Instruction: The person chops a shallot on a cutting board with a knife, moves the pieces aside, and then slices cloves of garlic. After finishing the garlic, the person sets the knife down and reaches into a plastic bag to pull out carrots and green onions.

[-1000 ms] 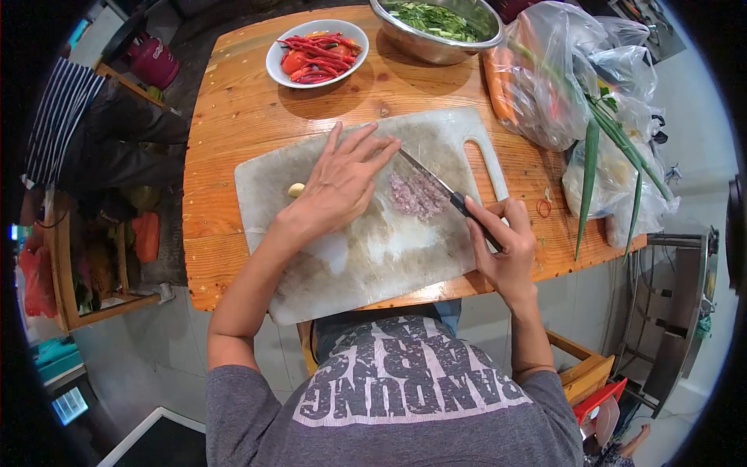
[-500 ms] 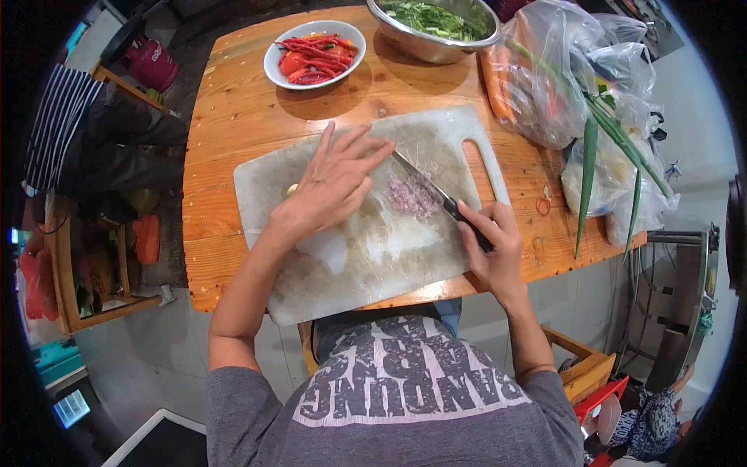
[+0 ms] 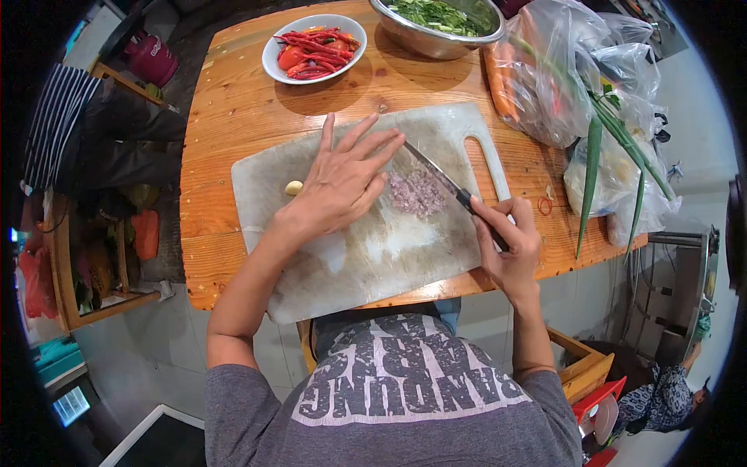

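Observation:
In the head view my right hand (image 3: 515,247) is closed around the black handle of a knife (image 3: 437,173). The blade slants up and left across a pile of finely chopped purple-white onion or shallot (image 3: 418,193). My left hand (image 3: 340,185) has its fingers spread over the cutting board (image 3: 358,276), with one fingertip right at the knife's tip. A pale yellow clove (image 3: 293,187), like garlic, lies on the board just left of that hand. The worn white board has a handle slot at its right end.
Beyond the board stand a white bowl of red chillies and tomatoes (image 3: 315,50) and a steel bowl of cut greens (image 3: 440,23). Plastic bags with carrots (image 3: 545,86) and spring onions (image 3: 615,140) crowd the table's right side. Another person (image 3: 661,397) is at lower right.
My right hand and the knife have shifted slightly right and toward me. My left hand has moved a little to the right, its fingers spread wider, exposing more of the clove.

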`<state>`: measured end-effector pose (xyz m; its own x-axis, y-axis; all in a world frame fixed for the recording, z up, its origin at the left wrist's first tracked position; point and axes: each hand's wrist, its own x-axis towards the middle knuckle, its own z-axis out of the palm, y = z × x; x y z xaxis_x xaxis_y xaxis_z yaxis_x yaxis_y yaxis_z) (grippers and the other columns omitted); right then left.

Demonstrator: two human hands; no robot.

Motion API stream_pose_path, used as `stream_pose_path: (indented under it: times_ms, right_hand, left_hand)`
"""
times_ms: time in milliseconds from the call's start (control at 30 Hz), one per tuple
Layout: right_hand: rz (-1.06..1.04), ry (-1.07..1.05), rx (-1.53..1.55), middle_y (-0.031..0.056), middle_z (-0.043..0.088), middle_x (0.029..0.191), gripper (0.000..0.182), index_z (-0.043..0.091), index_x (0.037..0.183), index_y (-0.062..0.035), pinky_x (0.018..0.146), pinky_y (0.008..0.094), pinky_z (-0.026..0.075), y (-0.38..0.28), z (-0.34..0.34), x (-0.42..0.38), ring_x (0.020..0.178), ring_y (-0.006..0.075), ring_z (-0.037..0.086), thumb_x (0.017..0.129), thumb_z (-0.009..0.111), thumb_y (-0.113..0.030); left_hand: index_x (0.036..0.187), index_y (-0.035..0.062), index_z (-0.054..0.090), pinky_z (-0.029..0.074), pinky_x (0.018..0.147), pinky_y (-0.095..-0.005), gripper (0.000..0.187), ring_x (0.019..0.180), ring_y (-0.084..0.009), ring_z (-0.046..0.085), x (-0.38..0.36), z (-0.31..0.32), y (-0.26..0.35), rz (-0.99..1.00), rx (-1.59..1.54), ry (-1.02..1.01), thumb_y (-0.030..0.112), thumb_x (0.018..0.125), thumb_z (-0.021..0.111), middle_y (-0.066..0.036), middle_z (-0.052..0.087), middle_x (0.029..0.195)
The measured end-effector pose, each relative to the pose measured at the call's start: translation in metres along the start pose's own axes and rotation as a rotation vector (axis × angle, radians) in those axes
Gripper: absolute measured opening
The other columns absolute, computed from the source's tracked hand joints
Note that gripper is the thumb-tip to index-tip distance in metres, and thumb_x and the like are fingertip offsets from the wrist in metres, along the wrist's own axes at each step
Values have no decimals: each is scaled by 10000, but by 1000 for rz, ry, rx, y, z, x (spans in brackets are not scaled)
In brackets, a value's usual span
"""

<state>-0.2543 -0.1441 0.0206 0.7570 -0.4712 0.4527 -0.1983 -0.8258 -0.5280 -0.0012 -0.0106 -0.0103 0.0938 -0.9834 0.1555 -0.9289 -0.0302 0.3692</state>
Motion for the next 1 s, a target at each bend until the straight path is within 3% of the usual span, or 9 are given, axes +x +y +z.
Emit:
stream_pose_path:
  times_ms: [67,333,633,1000]
  right_hand:
    - [51,-36,53,91,556,834,414,744,1151,-42,687,361,433,9,14,-9,787,248,528,754,741,76]
    - [-121,-12,-74,92,551,825,461,724,1194,-41,677,364,429,-5,15,-11,765,251,517,752,751,86]
    - [-100,20,-72,83,553,817,470,739,1157,-51,665,363,432,-15,16,-19,754,249,524,716,748,110]
    - [-24,33,-29,90,543,795,417,736,1150,-30,670,365,433,-10,22,-16,748,253,523,748,762,76]
  left_hand:
    - [1549,120,398,3,1229,-653,583,1517,-288,251,1,3,-4,-14,17,-17,178,974,469,-50,419,1545]
    - [1546,111,397,-26,1230,-643,574,1519,-286,250,1,1,-4,-1,34,-9,212,985,459,-64,428,1539]
    - [1528,97,421,-33,1233,-631,556,1529,-290,230,-3,-5,-2,-3,27,-38,220,986,448,-79,435,1537]
    - [1534,107,414,-24,1233,-639,536,1529,-288,225,-5,-11,-6,-22,38,-77,259,1020,399,-61,419,1549]
